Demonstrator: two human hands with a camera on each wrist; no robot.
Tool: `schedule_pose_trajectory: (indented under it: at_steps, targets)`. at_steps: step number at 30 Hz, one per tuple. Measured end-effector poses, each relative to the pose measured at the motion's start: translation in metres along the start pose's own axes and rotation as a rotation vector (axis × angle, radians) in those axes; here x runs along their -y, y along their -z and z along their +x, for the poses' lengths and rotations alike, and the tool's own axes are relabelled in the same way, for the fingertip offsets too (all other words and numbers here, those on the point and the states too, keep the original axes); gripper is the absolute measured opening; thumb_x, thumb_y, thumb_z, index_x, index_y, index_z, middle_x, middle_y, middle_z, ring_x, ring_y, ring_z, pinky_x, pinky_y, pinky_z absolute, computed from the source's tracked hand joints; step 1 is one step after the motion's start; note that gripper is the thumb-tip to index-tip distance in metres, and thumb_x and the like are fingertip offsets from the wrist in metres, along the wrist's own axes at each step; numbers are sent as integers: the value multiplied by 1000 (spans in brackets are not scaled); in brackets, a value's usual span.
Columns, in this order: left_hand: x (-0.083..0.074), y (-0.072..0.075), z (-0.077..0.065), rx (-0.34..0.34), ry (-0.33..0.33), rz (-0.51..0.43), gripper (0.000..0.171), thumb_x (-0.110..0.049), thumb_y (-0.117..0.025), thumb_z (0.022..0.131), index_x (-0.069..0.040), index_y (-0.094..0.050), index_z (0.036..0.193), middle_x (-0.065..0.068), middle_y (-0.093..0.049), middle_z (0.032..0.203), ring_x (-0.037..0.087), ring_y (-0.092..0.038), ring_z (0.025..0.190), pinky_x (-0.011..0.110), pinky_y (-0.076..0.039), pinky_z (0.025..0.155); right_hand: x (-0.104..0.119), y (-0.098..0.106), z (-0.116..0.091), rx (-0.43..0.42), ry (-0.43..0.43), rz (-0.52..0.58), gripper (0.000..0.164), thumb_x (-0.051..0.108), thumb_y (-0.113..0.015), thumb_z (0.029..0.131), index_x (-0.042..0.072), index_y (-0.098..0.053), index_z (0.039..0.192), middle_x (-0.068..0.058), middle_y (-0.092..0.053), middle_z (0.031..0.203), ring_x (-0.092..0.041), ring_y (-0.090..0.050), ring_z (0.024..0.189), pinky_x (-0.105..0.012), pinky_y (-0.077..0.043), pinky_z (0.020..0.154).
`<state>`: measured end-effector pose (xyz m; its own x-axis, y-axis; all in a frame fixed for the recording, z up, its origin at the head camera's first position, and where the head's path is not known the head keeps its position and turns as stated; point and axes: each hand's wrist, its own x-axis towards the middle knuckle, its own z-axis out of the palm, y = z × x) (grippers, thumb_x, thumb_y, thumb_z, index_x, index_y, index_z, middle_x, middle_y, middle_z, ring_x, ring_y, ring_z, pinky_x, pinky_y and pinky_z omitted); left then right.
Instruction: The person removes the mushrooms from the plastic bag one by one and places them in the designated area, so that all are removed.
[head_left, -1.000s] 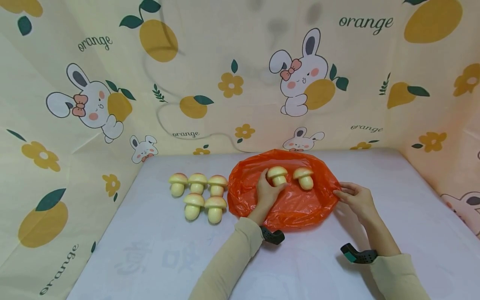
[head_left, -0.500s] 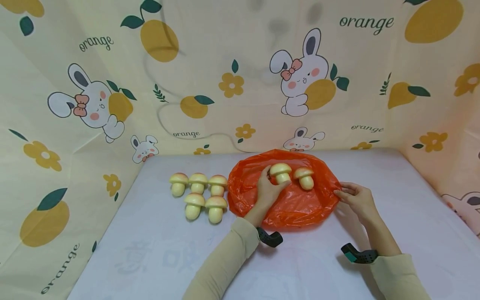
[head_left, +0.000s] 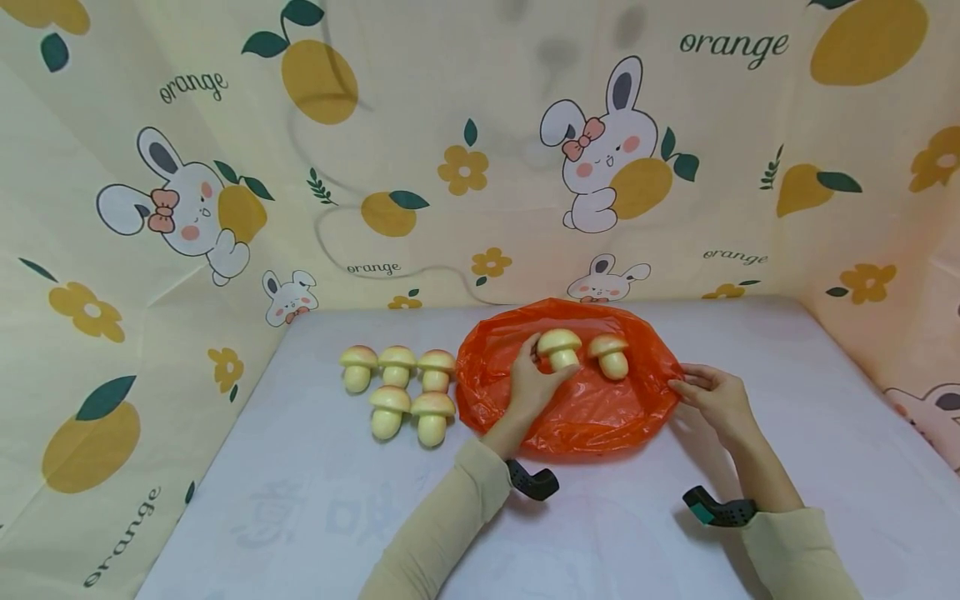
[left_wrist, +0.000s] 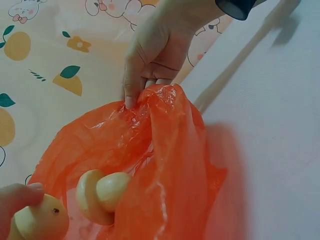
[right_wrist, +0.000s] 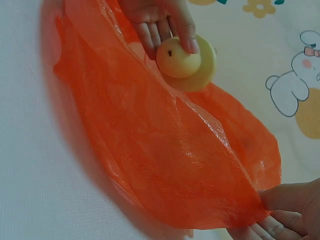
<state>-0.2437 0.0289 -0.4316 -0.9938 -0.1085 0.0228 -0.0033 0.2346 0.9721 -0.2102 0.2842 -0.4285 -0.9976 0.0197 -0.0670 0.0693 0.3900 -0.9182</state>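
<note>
In the head view my left hand (head_left: 531, 385) holds a toy mushroom (head_left: 558, 350), pale yellow with a rounded cap, within the mouth of a red plastic bag (head_left: 592, 417). Thumb and fingers grip it by its sides; the right wrist view shows the dark spot on its stem end (right_wrist: 177, 60). Beside it, a second toy mushroom (head_left: 611, 358) lies inside the bag, its stem partly covered by red film in the left wrist view. With thumb and fingers, my right hand (head_left: 720, 406) pinches the bag's right rim and keeps that side raised.
Several more toy mushrooms (head_left: 396, 392) stand in two rows on the white table (head_left: 315, 467), just left of the bag. A patterned cloth (head_left: 420, 125) with rabbits and oranges hangs behind and at both sides.
The mushroom in my left hand rose a little, then sank slightly. My left wrist has shifted a bit left and toward me. My right hand stays on the bag's rim.
</note>
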Motion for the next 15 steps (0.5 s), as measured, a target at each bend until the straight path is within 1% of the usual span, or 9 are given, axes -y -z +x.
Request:
schedule_pose_trajectory:
  at_steps: [7,15]
  targets:
    - [3,6,-3,13,-2,-4,79,-23,-81,78,-5,-41,143,15,-55,138,28,-55,122,40,-49,108,0,-1,0,-5,1,2,55,19,-59,96,-17,-42,134,34,-57,79,15,-59,75,-14,-58,73]
    - [-1,14,-7,42,-4,-6,78,-23,-81,78,-6,-41,143,16,-55,137,29,-55,122,40,-48,109,1,0,-2,-9,-4,-11,56,21,-59,96,-16,-43,134,35,-56,78,15,-59,75,-14,-58,74]
